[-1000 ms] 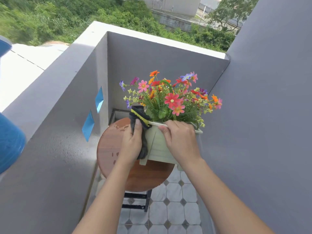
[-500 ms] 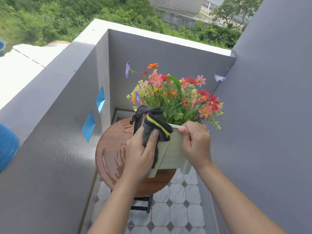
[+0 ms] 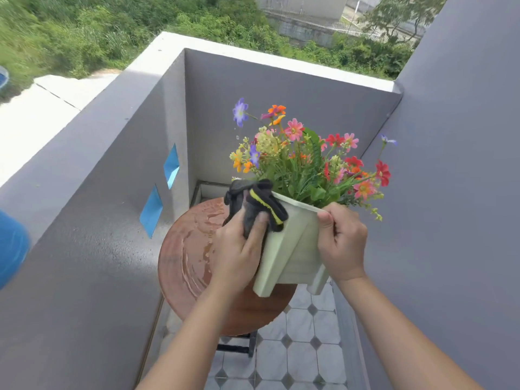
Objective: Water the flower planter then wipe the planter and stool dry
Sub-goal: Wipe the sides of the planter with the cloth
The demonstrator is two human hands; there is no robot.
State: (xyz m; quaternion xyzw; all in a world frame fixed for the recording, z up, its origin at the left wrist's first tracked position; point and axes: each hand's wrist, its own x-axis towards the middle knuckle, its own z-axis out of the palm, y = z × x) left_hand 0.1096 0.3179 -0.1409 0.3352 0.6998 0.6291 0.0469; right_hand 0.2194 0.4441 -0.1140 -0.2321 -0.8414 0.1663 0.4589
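A pale green planter point(image 3: 295, 246) full of mixed artificial flowers point(image 3: 304, 161) is held tilted in the air above a round brown stool point(image 3: 185, 263). My right hand point(image 3: 342, 240) grips its right rim and side. My left hand point(image 3: 239, 249) presses a dark grey cloth with a yellow stripe point(image 3: 256, 205) against the planter's left end. The stool top glistens with water streaks and droplets. The planter's short feet point down towards me.
Grey balcony walls point(image 3: 92, 249) close in on the left, back and right, with two blue diamond openings point(image 3: 161, 190) in the left wall. Tiled floor point(image 3: 298, 347) shows below the stool. A blue object point(image 3: 11, 246) sits at the left edge.
The planter has been lifted off the stool and tilted, and my left hand with the cloth has shifted from its left side up onto the upper left corner.
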